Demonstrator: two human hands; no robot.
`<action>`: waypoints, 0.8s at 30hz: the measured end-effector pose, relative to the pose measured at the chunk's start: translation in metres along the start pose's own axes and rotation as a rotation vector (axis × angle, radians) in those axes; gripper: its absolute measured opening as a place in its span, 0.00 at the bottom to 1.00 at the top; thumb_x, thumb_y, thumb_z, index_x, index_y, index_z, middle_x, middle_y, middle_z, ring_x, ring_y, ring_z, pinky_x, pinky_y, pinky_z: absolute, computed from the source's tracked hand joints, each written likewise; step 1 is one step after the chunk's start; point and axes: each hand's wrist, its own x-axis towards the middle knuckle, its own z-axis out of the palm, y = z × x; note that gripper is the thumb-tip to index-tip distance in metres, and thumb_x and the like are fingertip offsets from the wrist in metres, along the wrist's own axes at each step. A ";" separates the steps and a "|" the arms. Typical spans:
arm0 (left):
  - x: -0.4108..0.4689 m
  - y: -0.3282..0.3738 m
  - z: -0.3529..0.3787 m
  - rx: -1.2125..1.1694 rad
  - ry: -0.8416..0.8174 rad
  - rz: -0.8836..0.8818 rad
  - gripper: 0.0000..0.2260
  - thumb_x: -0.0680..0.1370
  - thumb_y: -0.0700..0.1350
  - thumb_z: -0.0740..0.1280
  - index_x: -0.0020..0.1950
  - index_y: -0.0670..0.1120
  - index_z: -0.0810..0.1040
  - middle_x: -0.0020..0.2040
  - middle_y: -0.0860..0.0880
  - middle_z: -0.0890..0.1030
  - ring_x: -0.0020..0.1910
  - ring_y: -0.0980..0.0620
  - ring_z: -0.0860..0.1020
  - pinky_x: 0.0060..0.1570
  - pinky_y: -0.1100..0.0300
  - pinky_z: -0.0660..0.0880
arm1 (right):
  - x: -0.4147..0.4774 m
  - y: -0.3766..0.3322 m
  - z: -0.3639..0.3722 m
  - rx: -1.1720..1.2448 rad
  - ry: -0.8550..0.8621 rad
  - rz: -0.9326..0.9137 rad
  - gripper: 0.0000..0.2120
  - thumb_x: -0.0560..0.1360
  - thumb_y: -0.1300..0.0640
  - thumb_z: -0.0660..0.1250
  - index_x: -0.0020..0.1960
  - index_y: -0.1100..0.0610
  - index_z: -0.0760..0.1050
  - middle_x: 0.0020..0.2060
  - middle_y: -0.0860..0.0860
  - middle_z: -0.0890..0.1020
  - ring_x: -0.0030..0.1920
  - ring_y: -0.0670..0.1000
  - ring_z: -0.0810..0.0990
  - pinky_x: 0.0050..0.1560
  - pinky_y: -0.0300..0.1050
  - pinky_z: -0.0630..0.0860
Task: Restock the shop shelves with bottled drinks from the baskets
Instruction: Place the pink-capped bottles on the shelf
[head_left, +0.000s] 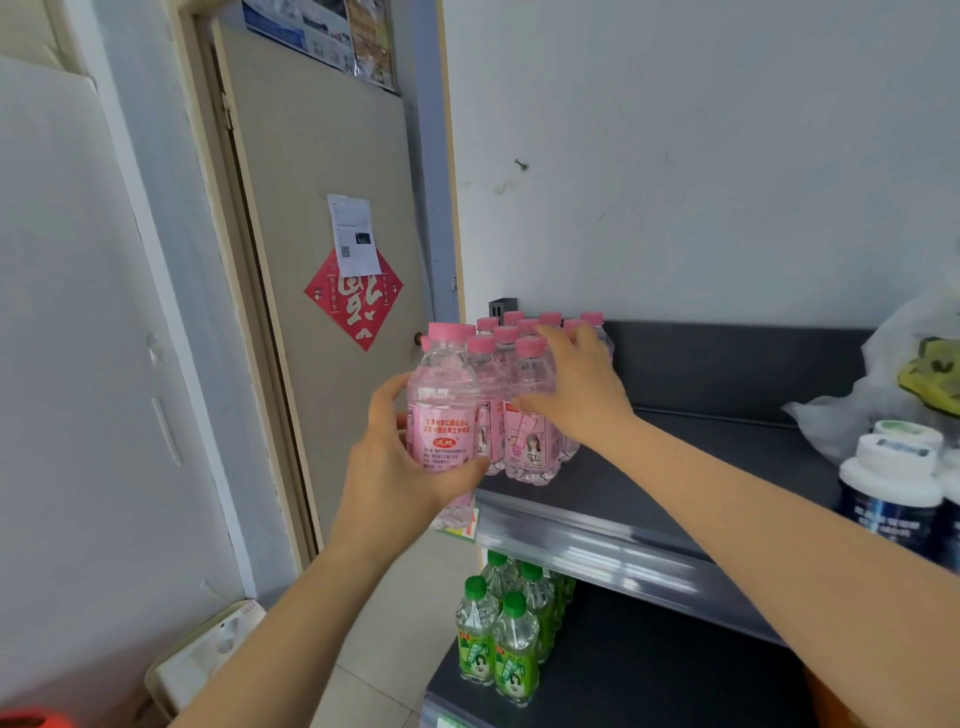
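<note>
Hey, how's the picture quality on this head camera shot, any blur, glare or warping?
Head view throughout: light is soft and even, with faint shadows; the door frame bows from wide-angle warping; the shelf rail carries smeared glare streaks; the white-capped bottles at the right edge are blurred; the pink bottle gripped by the left hand is fairly sharp, its label print visible.

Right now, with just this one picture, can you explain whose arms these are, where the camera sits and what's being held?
No machine here: these are a person's bare arms, seen from a camera worn on their head, looking forward and down. The left hand grips a pink bottle by the left end of a dark shelf. The right hand rests open against the group of pink bottles standing there. Green bottles stand on the shelf below.
</note>
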 end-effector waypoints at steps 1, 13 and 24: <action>0.000 0.001 0.003 -0.005 -0.004 0.008 0.37 0.63 0.42 0.80 0.63 0.57 0.61 0.43 0.58 0.77 0.41 0.69 0.78 0.34 0.75 0.72 | -0.001 -0.004 -0.009 0.068 0.044 -0.003 0.34 0.71 0.49 0.72 0.73 0.51 0.61 0.64 0.53 0.65 0.67 0.52 0.65 0.63 0.46 0.66; 0.000 0.021 0.056 0.338 0.058 0.189 0.39 0.63 0.55 0.75 0.69 0.57 0.61 0.60 0.54 0.71 0.58 0.50 0.70 0.46 0.54 0.74 | -0.015 -0.045 -0.087 0.141 -0.189 0.029 0.28 0.69 0.42 0.71 0.52 0.67 0.79 0.48 0.59 0.82 0.43 0.49 0.81 0.53 0.55 0.78; 0.004 0.015 0.072 0.276 -0.238 0.241 0.33 0.71 0.63 0.66 0.72 0.56 0.58 0.64 0.53 0.69 0.62 0.53 0.70 0.55 0.53 0.74 | -0.004 -0.012 -0.111 -0.192 -0.231 0.041 0.20 0.69 0.54 0.75 0.55 0.64 0.79 0.55 0.58 0.81 0.55 0.57 0.79 0.56 0.47 0.76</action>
